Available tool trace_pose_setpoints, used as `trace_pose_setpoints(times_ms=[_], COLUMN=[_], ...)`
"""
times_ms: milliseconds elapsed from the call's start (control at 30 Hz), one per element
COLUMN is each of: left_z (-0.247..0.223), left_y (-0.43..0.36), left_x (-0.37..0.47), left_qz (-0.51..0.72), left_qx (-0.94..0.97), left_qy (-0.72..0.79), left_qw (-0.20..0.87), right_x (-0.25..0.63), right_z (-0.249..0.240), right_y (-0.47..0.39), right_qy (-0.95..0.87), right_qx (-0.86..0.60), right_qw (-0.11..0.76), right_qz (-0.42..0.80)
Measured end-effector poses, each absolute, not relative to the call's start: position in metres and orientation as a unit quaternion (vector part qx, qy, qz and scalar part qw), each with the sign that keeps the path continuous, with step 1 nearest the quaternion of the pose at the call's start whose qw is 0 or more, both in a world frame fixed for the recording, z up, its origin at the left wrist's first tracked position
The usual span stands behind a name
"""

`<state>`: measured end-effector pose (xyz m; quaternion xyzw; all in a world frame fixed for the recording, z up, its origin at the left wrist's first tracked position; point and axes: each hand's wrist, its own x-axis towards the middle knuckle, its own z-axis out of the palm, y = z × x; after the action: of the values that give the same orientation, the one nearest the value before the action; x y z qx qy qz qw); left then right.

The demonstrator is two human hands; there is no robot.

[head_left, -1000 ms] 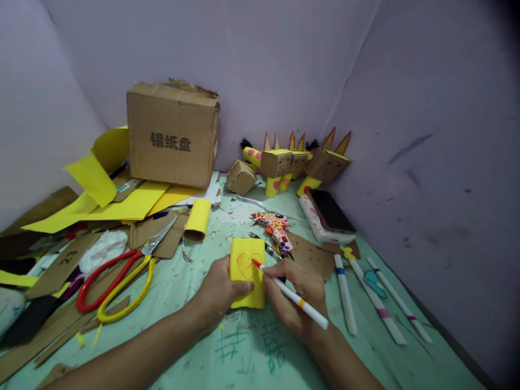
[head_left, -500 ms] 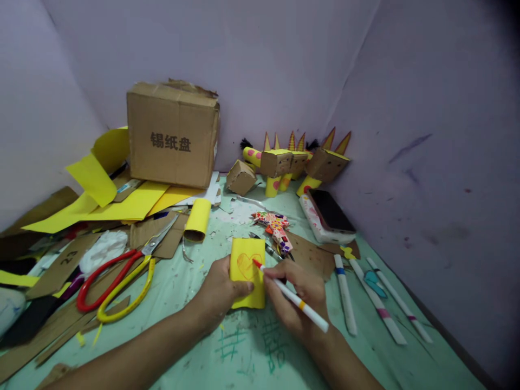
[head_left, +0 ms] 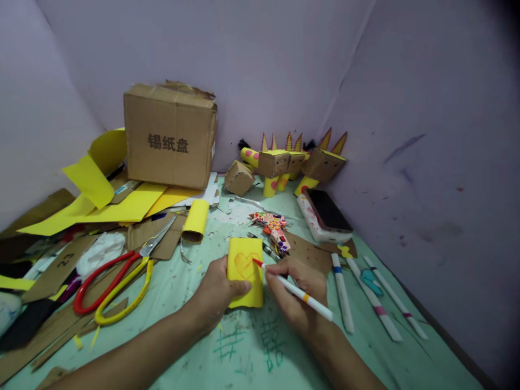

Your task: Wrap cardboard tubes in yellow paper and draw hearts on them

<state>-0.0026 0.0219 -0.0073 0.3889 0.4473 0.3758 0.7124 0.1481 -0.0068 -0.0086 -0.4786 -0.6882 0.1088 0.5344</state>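
A yellow paper-covered tube (head_left: pixel 252 290) is held upright at the centre by my left hand (head_left: pixel 215 292), its thumb across the front. An orange heart outline shows on the tube's face, partly coloured on its left side. My right hand (head_left: pixel 298 290) grips a white marker (head_left: pixel 311 301) with an orange band. The marker's red-orange tip is at the heart's right edge. Left of the tube, a second yellow tube (head_left: pixel 196 219) lies on the green cloth (head_left: pixel 190 336). Near my right hand are a patterned glue gun (head_left: pixel 273 226) and a brown cardboard piece (head_left: pixel 309 252).
Red and yellow scissors (head_left: pixel 122 281) lie on cardboard scraps at the left. A large carton (head_left: pixel 170 138) stands at the back beside yellow sheets (head_left: pixel 122 208). Cardboard animal figures (head_left: pixel 280 162) and a phone (head_left: pixel 328 208) are back right. Several markers (head_left: pixel 374 298) lie right.
The whole view has shifted slightly, moving the scene a little left. Against the heart's right side, the marker tip stays nearly in place. Both hands keep their holds.
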Motion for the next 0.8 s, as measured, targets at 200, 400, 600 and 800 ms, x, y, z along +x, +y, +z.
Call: trace_pose_setpoints(times_ms=[200, 400, 600, 800], left_z=[-0.0057, -0.0057, -0.0068, -0.0064], left_y=[0.0212, 0.0213, 0.0215, 0.0213], left_x=[-0.0020, -0.0018, -0.0021, -0.0026], left_qz=[0.372, 0.371, 0.375, 0.377], left_qx=[0.388, 0.395, 0.386, 0.378], left_qy=[0.451, 0.448, 0.448, 0.444], left_qw=[0.713, 0.711, 0.714, 0.720], right_x=[0.1503, 0.1504, 0.1521, 0.1512], right_z=[-0.0087, -0.0100, -0.0088, -0.0099], right_y=[-0.0061, -0.0061, -0.0057, -0.0037], right_qy=[-0.670, -0.663, -0.690, -0.667], right_qx=[-0.494, -0.508, -0.483, -0.508], right_qw=[0.541, 0.533, 0.524, 0.532], right_qz=[0.120, 0.130, 0.128, 0.121])
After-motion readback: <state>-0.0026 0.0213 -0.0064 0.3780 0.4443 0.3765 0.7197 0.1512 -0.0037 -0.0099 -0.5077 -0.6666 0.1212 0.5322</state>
